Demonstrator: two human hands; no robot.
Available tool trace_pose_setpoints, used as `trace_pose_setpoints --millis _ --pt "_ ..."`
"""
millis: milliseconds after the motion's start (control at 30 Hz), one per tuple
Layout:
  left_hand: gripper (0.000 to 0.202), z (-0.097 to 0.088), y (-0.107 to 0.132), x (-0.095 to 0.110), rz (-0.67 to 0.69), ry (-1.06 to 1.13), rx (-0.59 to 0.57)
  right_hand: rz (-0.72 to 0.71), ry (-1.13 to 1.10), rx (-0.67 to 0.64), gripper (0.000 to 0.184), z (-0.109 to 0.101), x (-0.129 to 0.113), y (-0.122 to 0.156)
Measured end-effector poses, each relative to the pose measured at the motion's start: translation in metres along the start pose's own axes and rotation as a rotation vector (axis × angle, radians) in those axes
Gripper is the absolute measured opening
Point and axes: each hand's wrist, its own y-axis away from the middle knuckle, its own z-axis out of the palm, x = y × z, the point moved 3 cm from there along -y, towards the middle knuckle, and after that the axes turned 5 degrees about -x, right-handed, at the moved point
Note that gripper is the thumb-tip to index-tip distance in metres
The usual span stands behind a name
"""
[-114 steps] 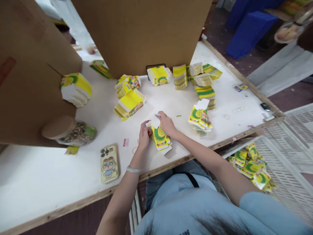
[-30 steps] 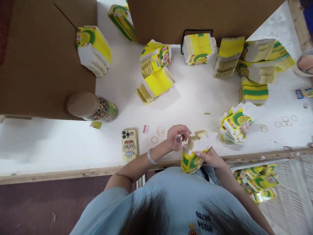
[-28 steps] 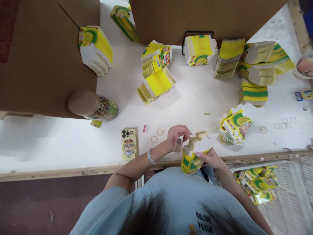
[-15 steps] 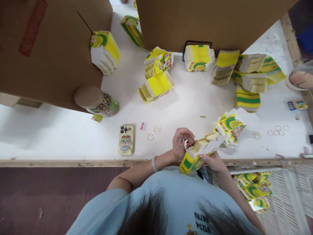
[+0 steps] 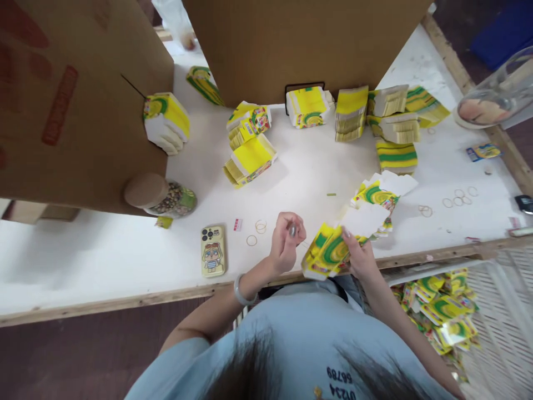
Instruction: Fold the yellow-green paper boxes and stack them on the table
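Note:
My right hand (image 5: 361, 256) is closed on a stack of flattened yellow-and-green cartons (image 5: 328, 250), thumb on the printed face, held over the table's front edge. To its left, my left hand (image 5: 287, 241) is curled shut with the thumb against the fingers. A thin pale strand, which looks like a rubber band (image 5: 305, 244), runs from these fingers to the cartons' left side. Just behind the held stack lies a loose pile of similar cartons (image 5: 377, 191), partly hidden by it. Several rubber bands (image 5: 458, 197) lie to the right, and a few more (image 5: 260, 226) on the left.
Bundled cartons (image 5: 250, 158) stand across the white table (image 5: 300, 183). Large cardboard boxes (image 5: 300, 44) rise behind. On the left are a jar (image 5: 166, 197) and a phone (image 5: 213, 250); a clear jug (image 5: 487, 105) stands far right. Below right, a crate (image 5: 495, 311) holds many cartons.
My left hand has pulled away leftward from the carton stack, with the strand stretched between. The stack has turned so its printed face shows. The whole view has shifted and tilted.

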Motion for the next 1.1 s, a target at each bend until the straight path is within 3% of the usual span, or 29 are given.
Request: trace_pose_setpoints --millis 167,300,400,567,700,767,833,933,1000,1100 --pt "0.022 -0.014 0.045 -0.038 -0.05 -0.176 0.066 -0.231 -0.048 0.347 0.062 0.011 -0.002 -0.001" --pt "0.028 -0.017 0.078 -0.046 -0.346 -0.184 0.104 -0.215 0.002 0.516 0.073 0.008 0.009 0.015" --pt "0.038 -0.02 0.097 -0.043 -0.505 -0.202 0.127 -0.168 -0.004 0.502 0.064 0.014 0.01 0.017" --pt "0.041 -0.023 0.115 -0.034 -0.44 -0.31 0.058 -0.186 -0.061 0.449 0.057 0.034 -0.006 0.002" --pt "0.044 -0.026 0.119 -0.026 -0.453 -0.3 0.108 -0.227 -0.094 0.499 0.057 0.04 -0.009 0.0" --pt "0.048 -0.026 0.114 -0.02 -0.505 -0.278 0.121 -0.18 -0.076 0.48 0.057 0.041 -0.003 0.001" --pt "0.049 -0.025 0.104 -0.015 -0.618 -0.28 0.045 -0.118 -0.065 0.457 0.058 0.04 0.005 0.001" --pt "0.043 -0.021 0.085 -0.008 -0.761 -0.455 -0.291 -0.103 -0.05 0.404 0.058 0.036 0.015 0.001" --pt "0.043 -0.019 0.077 -0.003 -0.725 -0.595 -0.536 -0.111 -0.021 0.366 0.055 0.033 0.021 0.002" --pt "0.05 -0.017 0.078 0.0 -0.561 -0.665 -0.765 -0.075 -0.01 0.325 0.053 0.032 0.025 0.0"
